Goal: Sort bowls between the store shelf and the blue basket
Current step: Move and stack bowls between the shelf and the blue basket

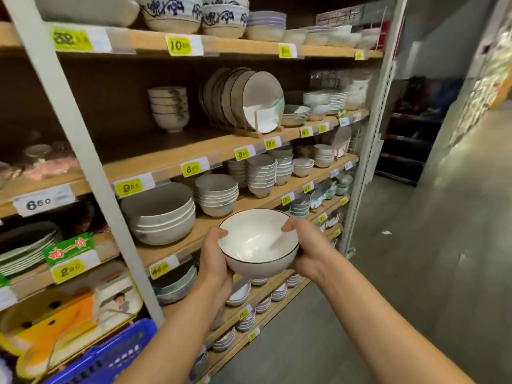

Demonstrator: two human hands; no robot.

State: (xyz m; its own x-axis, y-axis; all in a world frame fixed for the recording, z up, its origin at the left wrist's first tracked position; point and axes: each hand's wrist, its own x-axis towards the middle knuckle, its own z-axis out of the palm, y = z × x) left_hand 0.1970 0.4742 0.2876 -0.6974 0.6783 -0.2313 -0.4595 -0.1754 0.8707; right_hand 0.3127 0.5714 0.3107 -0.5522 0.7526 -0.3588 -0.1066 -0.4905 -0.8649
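In the head view you hold a white bowl [257, 242] with a dark rim in front of the shelf [171, 249], clear of its boards, just right of a stack of big bowls [160, 217]. Your left hand [214, 261] and right hand [307, 250] cup it from either side, thumbs on the rim and fingers curled under its wall. The blue basket [119, 353] sits low at the left, well apart from the bowl.
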